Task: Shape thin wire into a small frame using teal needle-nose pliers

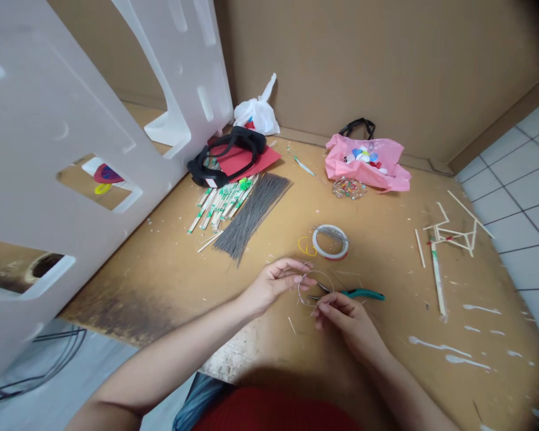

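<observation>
Between my two hands is a thin wire ring (299,291), about palm-wide, held above the table. My left hand (276,282) pinches its upper left side between thumb and fingers. At the lower right side, my right hand (339,314) has thumb and fingertips closed on the same ring. Behind my right hand lie pliers with teal handles (363,294), their dark jaws partly seen through the ring. A white ring-shaped roll (345,250) with short wires in it rests just beyond, beside a yellow loop (303,246).
A bundle of grey wires (254,218) lies left of centre, next to wrapped chopsticks (197,216) and a black headset (201,173). A pink bag (395,158) and a white bag (258,114) sit at the back. Stick frame (469,239) at right; white plastic panel (85,78) at left.
</observation>
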Demonstrator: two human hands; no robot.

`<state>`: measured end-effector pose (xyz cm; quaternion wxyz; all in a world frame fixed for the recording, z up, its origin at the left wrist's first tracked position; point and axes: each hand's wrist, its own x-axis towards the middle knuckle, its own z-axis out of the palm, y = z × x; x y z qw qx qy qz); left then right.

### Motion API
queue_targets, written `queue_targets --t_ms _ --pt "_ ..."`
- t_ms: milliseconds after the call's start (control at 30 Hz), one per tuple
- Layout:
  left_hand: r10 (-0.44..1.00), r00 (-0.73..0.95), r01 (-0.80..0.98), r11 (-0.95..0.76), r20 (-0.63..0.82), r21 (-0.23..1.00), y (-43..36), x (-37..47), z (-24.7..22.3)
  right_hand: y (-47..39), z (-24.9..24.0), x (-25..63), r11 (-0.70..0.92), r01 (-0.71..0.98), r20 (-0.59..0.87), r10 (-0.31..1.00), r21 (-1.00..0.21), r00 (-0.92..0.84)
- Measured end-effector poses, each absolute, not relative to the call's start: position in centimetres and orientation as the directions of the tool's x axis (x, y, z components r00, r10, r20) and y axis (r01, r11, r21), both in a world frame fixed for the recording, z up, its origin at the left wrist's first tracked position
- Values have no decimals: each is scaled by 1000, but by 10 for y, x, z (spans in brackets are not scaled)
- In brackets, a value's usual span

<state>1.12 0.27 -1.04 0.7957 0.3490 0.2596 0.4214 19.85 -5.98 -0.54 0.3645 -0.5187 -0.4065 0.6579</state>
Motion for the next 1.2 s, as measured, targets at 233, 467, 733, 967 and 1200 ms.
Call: queue_targets --t_ms 233,467,733,967,1200 --pt "842 524 -414 381 -126 827 7 10 -10 -59 1 201 -307 45 -310 949 -951 -66" --pt "866 477 -273 309 -150 911 15 6 -13 -56 -4 207 -288 75 -292 955 -955 -47" --pt "844 499 -291 377 -197 879 14 3 -8 -55 -3 206 -327 -51 -323 943 -944 -78" --pt "826 528 -298 397 -197 868 9 6 -8 -59 -8 203 -369 -224 -354 929 -902 -107" --pt "824 541 -310 385 -172 869 8 6 -8 -59 -5 204 -353 -82 -346 934 -932 -95"
